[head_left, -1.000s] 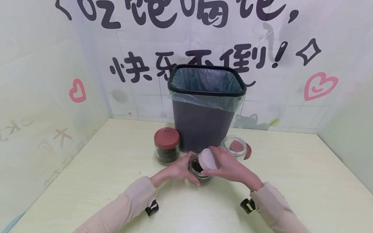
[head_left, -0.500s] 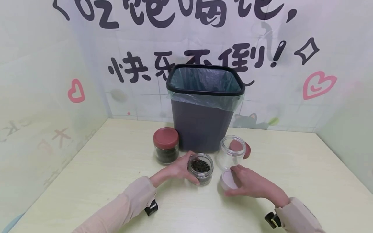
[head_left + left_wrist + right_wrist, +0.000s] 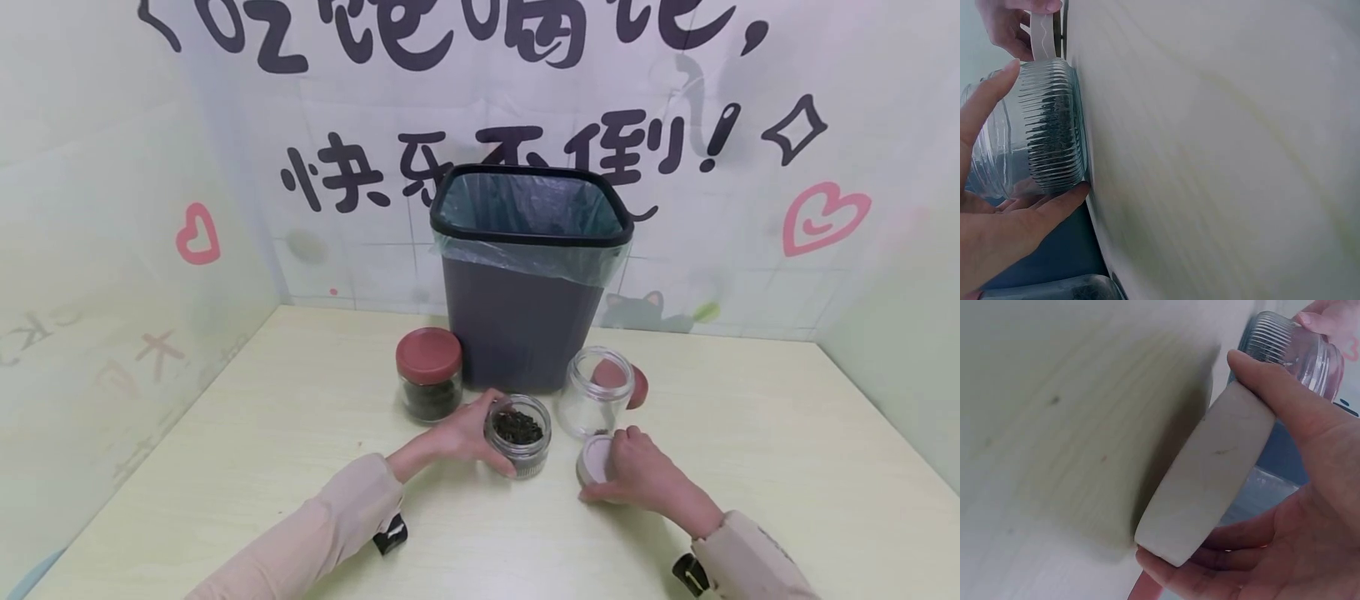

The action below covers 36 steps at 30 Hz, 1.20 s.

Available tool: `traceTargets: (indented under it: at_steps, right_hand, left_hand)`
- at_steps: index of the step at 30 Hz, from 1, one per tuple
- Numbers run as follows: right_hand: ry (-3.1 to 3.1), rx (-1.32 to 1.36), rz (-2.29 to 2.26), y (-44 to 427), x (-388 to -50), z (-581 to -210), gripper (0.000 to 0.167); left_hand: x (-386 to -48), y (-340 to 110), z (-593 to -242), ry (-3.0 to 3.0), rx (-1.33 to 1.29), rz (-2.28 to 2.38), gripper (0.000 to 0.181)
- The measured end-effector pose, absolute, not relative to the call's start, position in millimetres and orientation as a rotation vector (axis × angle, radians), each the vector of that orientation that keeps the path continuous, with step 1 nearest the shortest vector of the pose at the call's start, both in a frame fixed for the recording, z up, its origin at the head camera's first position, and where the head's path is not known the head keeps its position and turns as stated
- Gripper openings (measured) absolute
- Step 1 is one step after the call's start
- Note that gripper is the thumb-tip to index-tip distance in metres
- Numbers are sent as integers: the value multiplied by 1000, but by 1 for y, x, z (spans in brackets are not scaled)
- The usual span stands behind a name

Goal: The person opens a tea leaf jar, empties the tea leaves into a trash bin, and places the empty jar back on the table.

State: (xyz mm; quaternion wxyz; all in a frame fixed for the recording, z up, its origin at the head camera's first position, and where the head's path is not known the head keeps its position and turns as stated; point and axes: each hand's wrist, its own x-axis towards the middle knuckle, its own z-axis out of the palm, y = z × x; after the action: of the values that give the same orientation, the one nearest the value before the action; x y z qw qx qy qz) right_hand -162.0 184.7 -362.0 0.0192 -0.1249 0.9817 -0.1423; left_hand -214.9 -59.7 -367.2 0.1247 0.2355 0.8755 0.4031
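Observation:
My left hand (image 3: 467,433) grips a small ribbed glass jar (image 3: 1054,137) standing uncovered on the table, thumb on one side and fingers on the other. Dark dried leaves (image 3: 517,427), resembling loose tea, show inside. Right of it, my right hand (image 3: 651,477) holds a white round lid (image 3: 1207,475) by its rim. The lid is tilted, one edge close to or touching the tabletop; which, I cannot tell. Just behind it is a larger clear glass jar (image 3: 581,408) without a lid, a few dark bits near its base. A red lid (image 3: 639,388) lies behind that jar, partly hidden.
A dark bin (image 3: 517,325) with a plastic liner stands behind the jars. To its left is a glass jar with a red lid (image 3: 429,357) and dark contents. Pale table surface (image 3: 300,433) extends both sides. Printed sheets (image 3: 360,250) wall the back and sides.
My right hand has lifted the white lid off the small jar and brought it right and down to the tabletop. My left hand has stayed on the jar.

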Motion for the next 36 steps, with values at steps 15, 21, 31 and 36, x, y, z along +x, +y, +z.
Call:
traceTargets:
  at_steps: [15,21,31,36]
  right_hand:
    - [3068,-359,-303,185,-168,-365,77]
    - [3055,-383,-307,193,-173,-367,76]
    - [3028,-414,-417,216,-183,-368,77]
    - [3059,-477,-442,227,-191,-370,81]
  left_hand:
    - [-215,-60,-367,2544,667,1110,88]
    - [-218,-60,-372,2551,742,1091,89]
    - [-220,-60,-373,2554,790,1109,84]
    - [-220,-60,-372,2558,785,1106,85]
